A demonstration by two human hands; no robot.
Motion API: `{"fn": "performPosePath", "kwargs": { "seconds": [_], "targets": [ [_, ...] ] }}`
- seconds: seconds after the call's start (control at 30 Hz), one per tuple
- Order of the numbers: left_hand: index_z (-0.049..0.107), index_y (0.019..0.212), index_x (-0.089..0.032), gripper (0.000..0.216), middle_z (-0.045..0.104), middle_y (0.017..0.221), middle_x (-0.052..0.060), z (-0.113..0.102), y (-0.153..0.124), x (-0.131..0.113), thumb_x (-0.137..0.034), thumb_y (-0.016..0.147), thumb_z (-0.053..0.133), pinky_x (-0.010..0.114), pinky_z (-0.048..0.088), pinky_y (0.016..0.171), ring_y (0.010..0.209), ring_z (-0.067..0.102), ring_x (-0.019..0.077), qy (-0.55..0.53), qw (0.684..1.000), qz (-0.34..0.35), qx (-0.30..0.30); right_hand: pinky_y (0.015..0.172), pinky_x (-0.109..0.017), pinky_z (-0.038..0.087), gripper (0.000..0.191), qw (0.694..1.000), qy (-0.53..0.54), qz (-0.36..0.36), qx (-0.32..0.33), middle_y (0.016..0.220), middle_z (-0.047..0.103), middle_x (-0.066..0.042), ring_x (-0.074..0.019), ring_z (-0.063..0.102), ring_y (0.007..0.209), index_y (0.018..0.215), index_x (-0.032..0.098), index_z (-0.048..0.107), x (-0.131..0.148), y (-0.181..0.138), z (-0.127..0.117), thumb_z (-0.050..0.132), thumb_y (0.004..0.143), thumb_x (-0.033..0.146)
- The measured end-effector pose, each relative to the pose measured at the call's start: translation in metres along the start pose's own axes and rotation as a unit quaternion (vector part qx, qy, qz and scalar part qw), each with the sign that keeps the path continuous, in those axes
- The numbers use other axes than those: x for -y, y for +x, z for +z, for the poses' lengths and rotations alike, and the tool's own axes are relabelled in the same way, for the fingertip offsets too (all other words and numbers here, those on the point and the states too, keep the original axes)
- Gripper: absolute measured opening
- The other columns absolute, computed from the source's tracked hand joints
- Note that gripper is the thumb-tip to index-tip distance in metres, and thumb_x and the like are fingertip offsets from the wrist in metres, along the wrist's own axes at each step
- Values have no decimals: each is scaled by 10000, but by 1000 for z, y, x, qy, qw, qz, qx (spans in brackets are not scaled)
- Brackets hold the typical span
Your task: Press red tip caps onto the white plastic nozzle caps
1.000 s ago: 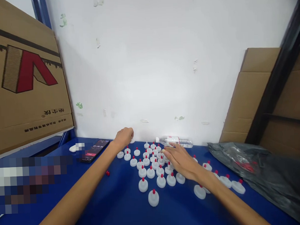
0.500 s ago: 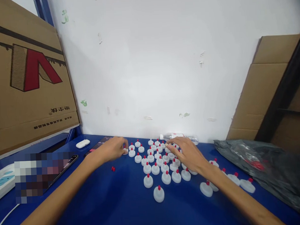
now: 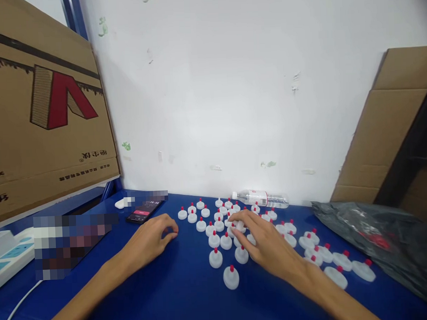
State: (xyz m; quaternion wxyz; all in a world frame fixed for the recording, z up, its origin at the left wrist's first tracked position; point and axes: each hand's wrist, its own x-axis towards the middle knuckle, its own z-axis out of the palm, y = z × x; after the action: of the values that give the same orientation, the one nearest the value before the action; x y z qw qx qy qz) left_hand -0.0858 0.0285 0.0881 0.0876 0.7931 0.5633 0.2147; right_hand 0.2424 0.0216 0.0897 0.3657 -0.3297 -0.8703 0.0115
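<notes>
Cardboard fills the 9 o'clock side: a big carton [image 3: 45, 115] leans over a white power strip [image 3: 8, 256] at the edge of the blue tabletop [image 3: 177, 293]. At about 11 o'clock a phone [image 3: 144, 211] lies screen up with a small white case [image 3: 120, 203] just beside it.

The left hand [image 3: 151, 238] rests knuckles up on the blue surface, fingers curled down and inward toward the thumb. It looks pinched shut, but whether anything small sits under the fingertips cannot be told from this angle. Just to its right begins the field of white caps with red tips [image 3: 215, 258], standing upright in loose rows from centre out to 3 o'clock, the nearest one [image 3: 231, 277] set apart at the front.

The right hand [image 3: 265, 245] lies open over the middle of the cluster, fingers spread and flat, fingertips touching caps near the centre, gripping nothing.

Judged from this, good handling means light, level contact: the caps are small and closely packed, so a sideways sweep would likely tip neighbours. Lifting one straight up by its red tip should disturb least.

Beyond, at 1 o'clock, a clear water bottle [image 3: 259, 198] lies against the wall; a dark plastic bag [image 3: 376, 238] slumps at 3 o'clock.
</notes>
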Motion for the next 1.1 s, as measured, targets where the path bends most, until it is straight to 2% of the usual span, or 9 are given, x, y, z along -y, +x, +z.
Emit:
{"fn": "performPosePath", "kwargs": {
  "seconds": [0.07,0.13,0.27,0.37,0.57,0.63,0.8,0.97,1.1],
  "targets": [
    [711,923,-219,239,738,970,61,1,1,-21,-391,935,546,338,498,780,860,665,219,-38,997,1,-60,891,-376,584,293,1000,26,2,-11,1204,654,-70,-213,685,1042,1282,258,516,3,-2,5,571,996,224],
    [708,924,-201,267,741,853,48,2,1,-45,-437,924,582,321,514,710,758,672,201,-143,986,-13,-87,874,-355,592,308,998,59,3,-18,1178,678,-54,-203,699,1007,1269,267,532,8,-4,9,621,977,233],
    [704,911,-161,301,750,784,51,7,2,-80,-458,861,701,286,558,677,758,710,195,-386,921,-13,-51,908,-322,582,294,993,111,-10,-33,1142,724,-21,-192,710,1027,1238,284,584,20,-4,13,667,961,236],
    [728,911,-144,299,771,819,70,14,2,-88,-433,839,754,287,580,710,787,729,198,-459,888,0,-20,912,-302,585,264,989,122,-31,-74,1134,740,-27,-186,722,1028,1207,263,605,26,-4,13,675,955,222],
    [723,952,-140,313,793,883,91,23,0,-87,-427,840,778,308,594,740,832,763,229,-521,853,-1,32,946,-290,586,216,984,126,-35,-124,1148,758,-31,-183,726,1083,1144,250,633,30,-5,13,695,941,215],
    [721,960,-144,304,791,881,85,23,-2,-91,-430,860,750,299,585,726,815,756,221,-503,864,0,37,935,-298,597,202,982,137,-27,-128,1135,768,-22,-190,736,1072,1126,259,644,31,-5,13,705,935,231],
    [733,898,-187,311,747,841,36,21,-7,-104,-355,1013,498,239,517,691,718,662,148,-299,951,81,-14,935,-300,603,210,977,163,-22,-137,1170,768,-16,-204,745,1073,1114,275,647,33,-8,18,715,925,215],
    [685,798,-185,390,688,748,18,21,-9,-106,-310,1046,411,231,478,679,676,622,135,-237,962,137,-14,930,-254,590,162,975,166,-30,-142,1165,766,2,-188,732,1102,1028,279,626,33,-9,21,704,928,177],
    [748,907,-205,315,742,833,9,9,8,-100,-321,1027,481,231,491,686,713,653,139,-171,977,126,-20,991,-319,576,234,985,124,-18,-117,1269,729,-21,-207,703,1166,1157,287,600,25,-4,13,693,948,235]
  ]
}}
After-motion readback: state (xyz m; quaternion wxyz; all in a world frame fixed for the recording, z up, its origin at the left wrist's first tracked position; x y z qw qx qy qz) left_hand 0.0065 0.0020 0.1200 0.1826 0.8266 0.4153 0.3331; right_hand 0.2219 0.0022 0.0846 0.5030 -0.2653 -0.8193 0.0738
